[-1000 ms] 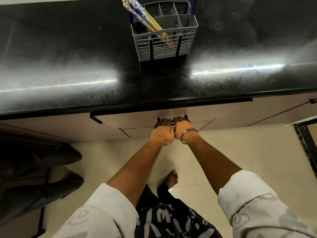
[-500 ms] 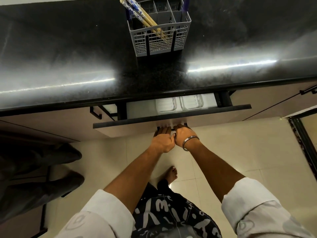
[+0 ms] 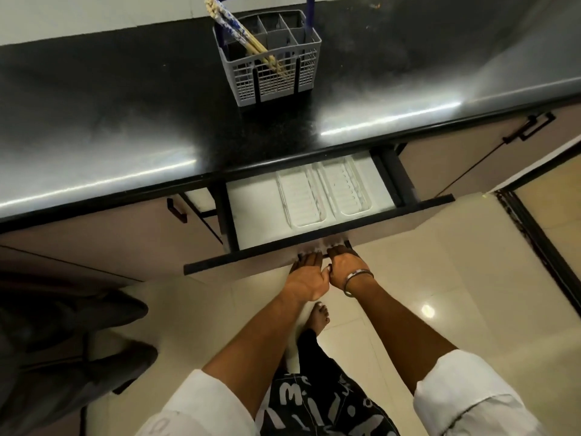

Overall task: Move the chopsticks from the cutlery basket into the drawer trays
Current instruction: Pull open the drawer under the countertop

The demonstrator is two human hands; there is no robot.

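A person in rolled white sleeves stands barefoot on a pale tiled floor [image 3: 424, 278], both arms reaching forward. The left hand [image 3: 306, 276] and the right hand [image 3: 345, 267], which wears a metal bangle [image 3: 358, 281] at the wrist, sit side by side with thumbs touching, fingers curled over the dark handle [image 3: 325, 251] on the front of an open drawer [image 3: 251, 258]. Inside the drawer, two white ribbed trays [image 3: 327, 193] lie next to each other toward its right side, on a white liner. Above and beyond, a glossy black countertop [image 3: 125, 121] reflects bands of light. On it, well back from the edge, stands a grey plastic cutlery basket [image 3: 276, 77] with a blue handle. A bundle of chopsticks [image 3: 242, 36], some patterned blue and white, leans toward the left out of the basket's near-left compartment. At right, a closed cabinet door carries a dark pull handle [image 3: 534, 125].
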